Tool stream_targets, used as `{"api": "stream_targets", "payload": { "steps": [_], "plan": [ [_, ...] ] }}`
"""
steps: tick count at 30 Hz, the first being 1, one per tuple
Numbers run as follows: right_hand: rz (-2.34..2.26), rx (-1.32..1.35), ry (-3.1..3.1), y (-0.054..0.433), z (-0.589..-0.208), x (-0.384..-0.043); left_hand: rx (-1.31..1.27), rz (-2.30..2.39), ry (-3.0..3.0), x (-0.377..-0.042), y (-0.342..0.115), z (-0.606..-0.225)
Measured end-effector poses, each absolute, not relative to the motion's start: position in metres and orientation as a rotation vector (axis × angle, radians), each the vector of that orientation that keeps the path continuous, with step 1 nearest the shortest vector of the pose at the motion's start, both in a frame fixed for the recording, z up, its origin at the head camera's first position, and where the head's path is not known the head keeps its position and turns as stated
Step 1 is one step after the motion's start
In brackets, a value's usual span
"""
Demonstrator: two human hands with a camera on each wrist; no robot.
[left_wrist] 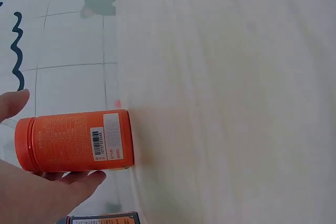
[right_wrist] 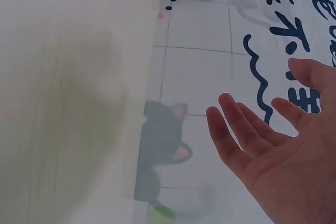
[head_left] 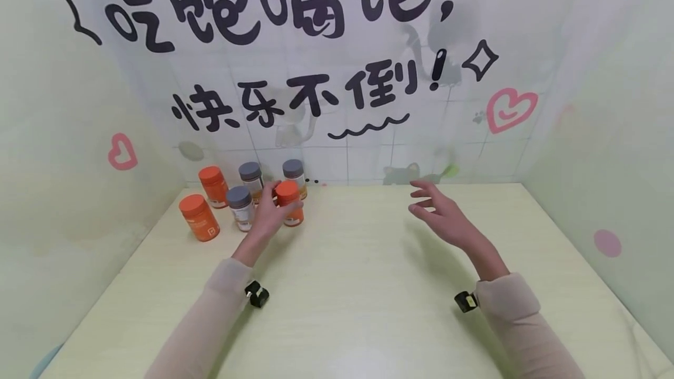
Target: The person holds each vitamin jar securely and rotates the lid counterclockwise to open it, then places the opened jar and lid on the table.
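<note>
My left hand (head_left: 270,215) is around an orange bottle (head_left: 293,217) with an orange lid, which stands upright on the table. In the left wrist view, a gap shows between the thumb (left_wrist: 14,103) and the bottle, while the other fingers (left_wrist: 86,183) lie along its opposite side. A white label with a barcode (left_wrist: 98,144) shows on the bottle. My right hand (head_left: 439,215) hovers over the right part of the table, fingers spread and holding nothing. In the right wrist view, its palm (right_wrist: 294,174) shows before the wall.
Left of my left hand stand two more orange bottles (head_left: 202,222) (head_left: 215,190) and grey-lidded bottles (head_left: 242,213) (head_left: 253,179). Another grey-lidded bottle (head_left: 295,175) stands behind the near orange one. A printed back wall (head_left: 347,162) and side walls enclose the pale table (head_left: 358,285).
</note>
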State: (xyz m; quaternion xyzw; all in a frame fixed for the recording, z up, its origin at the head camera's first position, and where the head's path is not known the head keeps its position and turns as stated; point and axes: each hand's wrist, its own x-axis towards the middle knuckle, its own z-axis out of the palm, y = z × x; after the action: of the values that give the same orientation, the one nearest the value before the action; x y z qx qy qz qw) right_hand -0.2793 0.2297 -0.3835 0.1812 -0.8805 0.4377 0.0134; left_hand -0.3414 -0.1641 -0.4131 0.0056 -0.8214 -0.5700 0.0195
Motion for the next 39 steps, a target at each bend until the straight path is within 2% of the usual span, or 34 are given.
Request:
{"api": "stream_targets", "payload": {
  "steps": [12,22,39],
  "plan": [
    [1.357,0.58,-2.786,0.226,-0.393,-0.277,0.005,-1.764,-2.708,-0.351,-0.171,-0.417],
    [1.371,0.603,-2.794,0.225,-0.402,-0.281,-0.089,-1.757,-2.761,-0.344,-0.177,-0.419],
    [1.337,0.632,-2.835,0.216,-0.401,-0.279,-0.281,-1.687,-2.802,-0.314,-0.134,-0.408]
  ]
}}
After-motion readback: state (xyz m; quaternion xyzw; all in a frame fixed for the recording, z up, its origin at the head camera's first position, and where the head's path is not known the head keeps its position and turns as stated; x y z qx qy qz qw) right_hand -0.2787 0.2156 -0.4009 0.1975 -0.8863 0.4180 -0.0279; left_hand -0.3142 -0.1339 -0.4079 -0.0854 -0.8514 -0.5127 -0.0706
